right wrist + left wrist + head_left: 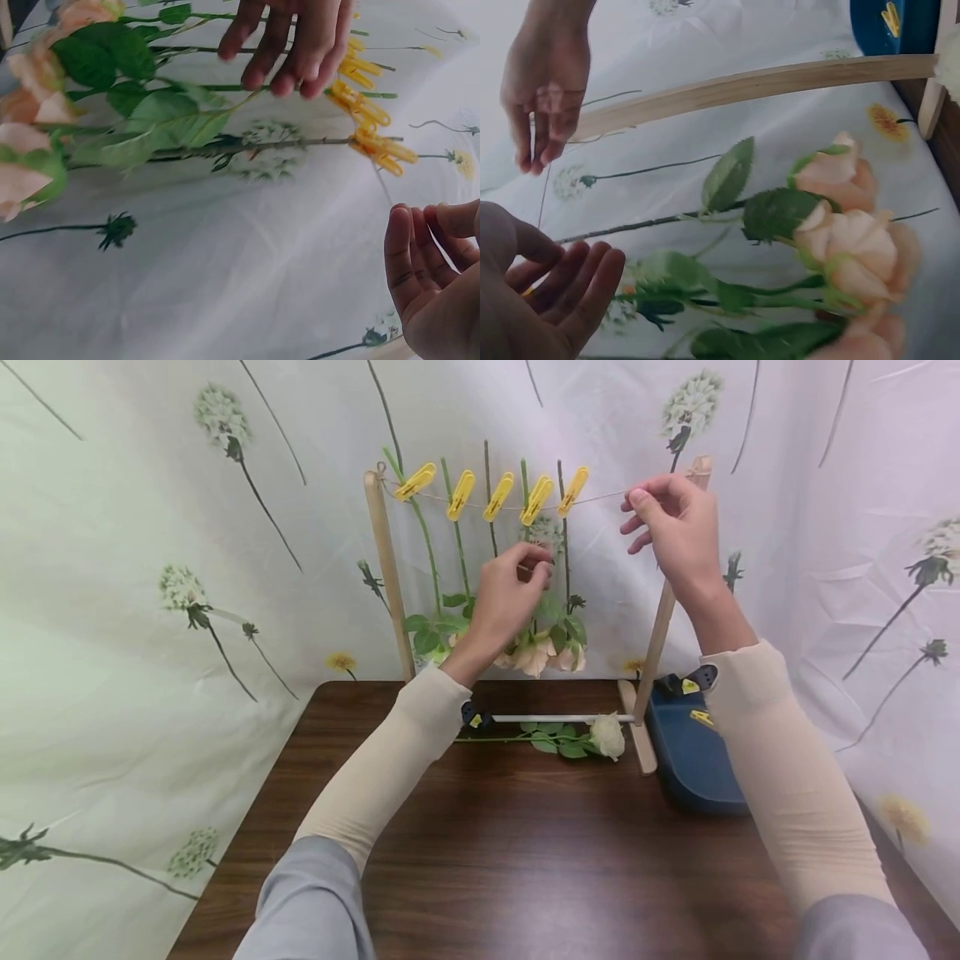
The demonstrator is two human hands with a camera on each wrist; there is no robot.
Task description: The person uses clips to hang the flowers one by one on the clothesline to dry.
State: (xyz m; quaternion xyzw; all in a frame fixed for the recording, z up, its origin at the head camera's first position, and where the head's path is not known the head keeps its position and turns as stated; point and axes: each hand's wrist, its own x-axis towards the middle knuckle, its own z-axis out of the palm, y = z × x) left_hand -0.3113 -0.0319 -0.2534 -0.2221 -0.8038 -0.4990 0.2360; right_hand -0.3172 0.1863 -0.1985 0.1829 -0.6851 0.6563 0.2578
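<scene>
A thin string [600, 497] runs between two wooden posts, and my right hand [678, 522] pinches it near the right post with thumb and index finger. Several yellow clothespins [575, 492] clip flower stems to the string. The peach roses [534, 653] hang heads down from them, with green leaves [729, 176] around the blooms. My left hand [510, 597] is in front of the hanging stems, below the clothespins. Its fingers are loosely bent and hold nothing, as the right wrist view shows. Part of the roses is hidden behind that hand and wrist.
A white rose [606, 737] lies on the brown table [540, 843] beside the frame's white bottom bar [562, 718]. Right of the wooden post [656, 643] sits a blue tray [693, 768] with a yellow clothespin [702, 718] in it. Flower-printed cloth [112, 693] hangs behind.
</scene>
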